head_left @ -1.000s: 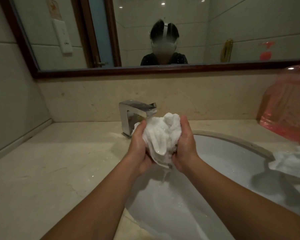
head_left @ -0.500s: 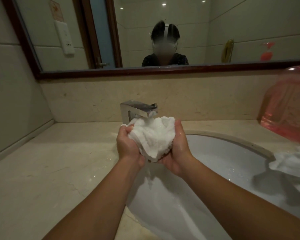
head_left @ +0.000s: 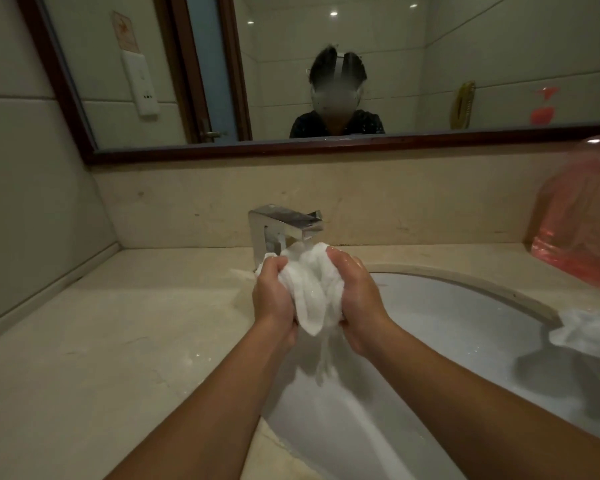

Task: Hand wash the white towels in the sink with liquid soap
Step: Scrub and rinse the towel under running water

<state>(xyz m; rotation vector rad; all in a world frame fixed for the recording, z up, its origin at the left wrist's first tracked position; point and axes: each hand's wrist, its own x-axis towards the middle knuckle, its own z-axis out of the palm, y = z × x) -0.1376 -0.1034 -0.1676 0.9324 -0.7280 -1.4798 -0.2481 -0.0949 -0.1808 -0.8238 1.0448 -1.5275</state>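
A wet white towel [head_left: 310, 289] is bunched up just under the spout of the chrome faucet [head_left: 281, 225], over the left part of the white oval sink [head_left: 465, 327]. My left hand [head_left: 274, 299] grips its left side and my right hand [head_left: 355, 299] grips its right side, fingers curled into the cloth. Water runs from the towel's lower tip into the basin. A second white towel [head_left: 589, 330] lies over the sink's right rim.
A large pink translucent jug of liquid [head_left: 579, 223] stands on the beige marble counter [head_left: 118, 341] at the far right. A framed mirror [head_left: 291, 64] hangs above the backsplash, and a wall closes the counter's left side.
Both hands have lifted the towel slightly up and back under the faucet spout and squeezed it tighter. Water now streams from the towel's bottom.
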